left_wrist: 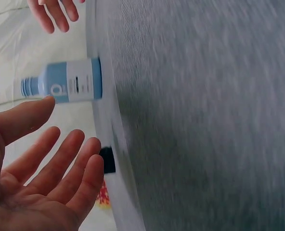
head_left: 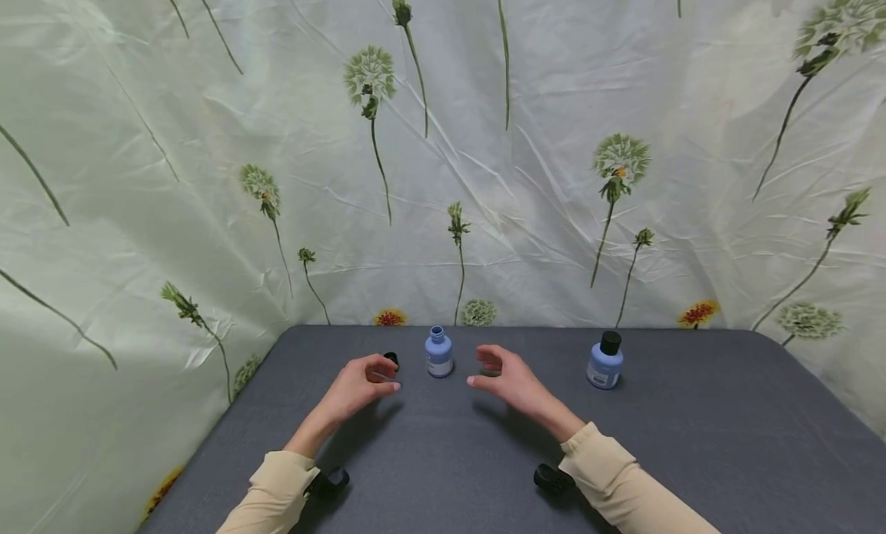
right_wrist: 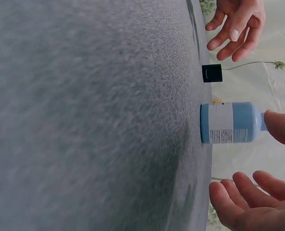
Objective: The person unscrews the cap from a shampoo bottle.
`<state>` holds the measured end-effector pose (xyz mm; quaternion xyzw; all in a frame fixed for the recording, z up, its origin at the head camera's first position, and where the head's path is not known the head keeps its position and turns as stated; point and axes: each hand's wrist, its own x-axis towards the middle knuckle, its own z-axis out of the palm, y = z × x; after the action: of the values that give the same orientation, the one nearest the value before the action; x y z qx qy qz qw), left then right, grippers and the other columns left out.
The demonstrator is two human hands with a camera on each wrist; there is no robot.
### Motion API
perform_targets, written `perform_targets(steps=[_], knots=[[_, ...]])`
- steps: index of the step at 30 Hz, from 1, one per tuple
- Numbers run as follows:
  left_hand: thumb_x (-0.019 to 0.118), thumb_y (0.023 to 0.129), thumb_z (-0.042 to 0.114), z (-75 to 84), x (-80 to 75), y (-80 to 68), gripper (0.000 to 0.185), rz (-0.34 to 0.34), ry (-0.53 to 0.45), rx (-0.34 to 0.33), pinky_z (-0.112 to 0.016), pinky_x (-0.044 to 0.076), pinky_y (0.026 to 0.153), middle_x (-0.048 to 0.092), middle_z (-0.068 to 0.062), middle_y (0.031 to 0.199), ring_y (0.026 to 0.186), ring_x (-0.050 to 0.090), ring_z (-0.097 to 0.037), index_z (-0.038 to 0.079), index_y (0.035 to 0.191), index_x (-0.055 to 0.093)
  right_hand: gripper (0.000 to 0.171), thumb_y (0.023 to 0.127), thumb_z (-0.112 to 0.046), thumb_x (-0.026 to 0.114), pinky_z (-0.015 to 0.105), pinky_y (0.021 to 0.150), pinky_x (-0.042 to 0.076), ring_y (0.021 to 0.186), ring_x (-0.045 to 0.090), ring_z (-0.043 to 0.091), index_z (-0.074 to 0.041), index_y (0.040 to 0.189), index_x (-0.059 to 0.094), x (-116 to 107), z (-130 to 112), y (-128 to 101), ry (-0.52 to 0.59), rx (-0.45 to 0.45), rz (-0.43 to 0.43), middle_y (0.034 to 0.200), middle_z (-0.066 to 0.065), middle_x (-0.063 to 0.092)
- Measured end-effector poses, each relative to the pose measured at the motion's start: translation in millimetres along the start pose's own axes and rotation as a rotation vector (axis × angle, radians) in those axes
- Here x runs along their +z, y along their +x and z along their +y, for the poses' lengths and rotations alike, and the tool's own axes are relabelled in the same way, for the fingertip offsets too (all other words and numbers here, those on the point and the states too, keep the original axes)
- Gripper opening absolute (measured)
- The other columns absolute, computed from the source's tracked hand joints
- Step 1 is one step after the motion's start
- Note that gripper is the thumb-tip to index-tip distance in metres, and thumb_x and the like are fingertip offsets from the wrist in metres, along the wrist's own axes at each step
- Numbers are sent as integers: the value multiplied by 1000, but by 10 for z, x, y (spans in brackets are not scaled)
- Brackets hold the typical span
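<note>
We see the uncapped small blue plastic bottle [head_left: 439, 353] centre frame, between our hands, left [head_left: 361, 383] and right [head_left: 504, 376], both loosely spread, holding nothing; grey bench [head_left: 443, 457] lies bare toward the bottom.

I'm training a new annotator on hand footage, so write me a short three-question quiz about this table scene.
1. True or false: the small uncapped blue plastic bottle between the hands stands upright on the dark grey table.
2. Multiple choice: the loose small black cap sits nearest to
A. the left hand
B. the right hand
C. the blue plastic bottle with the black cap on
3. Fill in: the number of blue bottles on the table is ___.

Key
1. True.
2. A; the cap lies by the left fingertips.
3. Two; one open between the hands, one capped to the right. Neither hand has a grip on anything.
</note>
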<state>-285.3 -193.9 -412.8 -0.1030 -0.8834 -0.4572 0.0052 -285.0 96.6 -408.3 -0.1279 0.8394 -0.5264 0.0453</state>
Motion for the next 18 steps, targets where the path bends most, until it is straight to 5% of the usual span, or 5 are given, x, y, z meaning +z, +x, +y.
perform_targets(steps=[8,18], knots=[[76,86,10,87,176,7,30,16,-64,27,-38,53,77,67,-4,110,94,65,-20,4,114,68,60,90,-19,73,53,98,43,125,51,35,-1,142,48,-146,49,-204,18,22,-8,138,14,53],[76,87,12,226,344,77,29,-68,-60,94,-38,54,77,68,-8,107,94,66,-22,4,114,67,60,89,-22,75,51,98,44,125,52,34,-3,141,50,-322,103,-387,11,8,16,137,14,54]])
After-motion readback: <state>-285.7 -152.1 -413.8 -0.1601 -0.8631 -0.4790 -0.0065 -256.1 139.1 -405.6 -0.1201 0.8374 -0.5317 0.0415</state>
